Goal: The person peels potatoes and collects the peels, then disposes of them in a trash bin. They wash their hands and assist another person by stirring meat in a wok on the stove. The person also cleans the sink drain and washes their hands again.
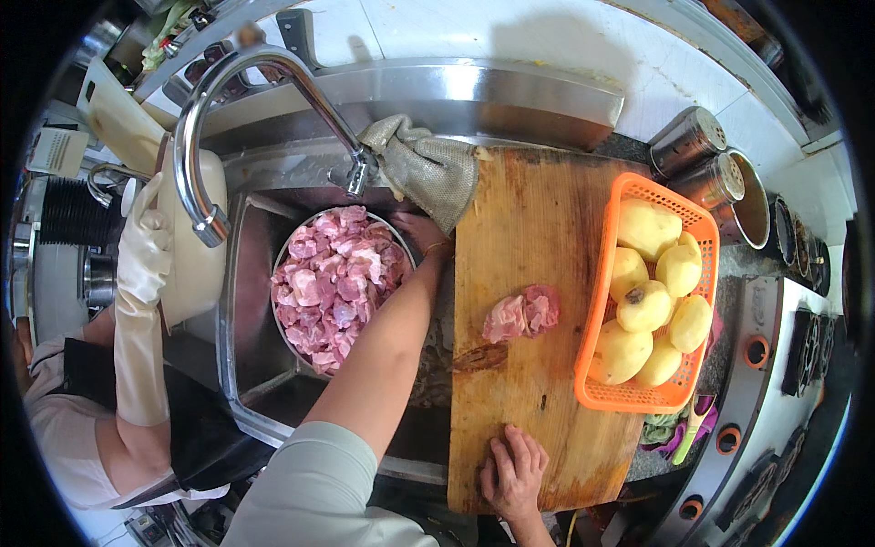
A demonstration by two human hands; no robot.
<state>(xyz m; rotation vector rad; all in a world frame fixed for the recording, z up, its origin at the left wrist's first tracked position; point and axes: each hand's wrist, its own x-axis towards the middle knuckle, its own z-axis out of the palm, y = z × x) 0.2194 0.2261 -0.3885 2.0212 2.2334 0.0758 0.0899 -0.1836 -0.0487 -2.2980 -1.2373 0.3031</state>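
Note:
Raw meat chunks [335, 280] fill a round metal bowl [275, 263] in the stainless steel sink [236, 369]. My left arm crosses over the sink, and my left hand [418, 229] is down between the bowl's far right rim and the wooden cutting board [533, 383]. Its fingers are partly hidden, so whether it grips anything is unclear. Resting on the board's near edge is my right hand [516, 468], fingers somewhat bent and apart, with nothing in it. Two pieces of raw meat [523, 314] lie mid-board. A grey mesh cloth [431, 164] drapes over the board's far left corner.
An orange plastic basket [591, 342] of peeled potatoes [642, 308] stands on the board's right side. A chrome faucet [195, 157] arches over the sink. At left, a co-worker's gloved hand [147, 232] touches a large cream basin [202, 267]. A gas stove [745, 383] is at right.

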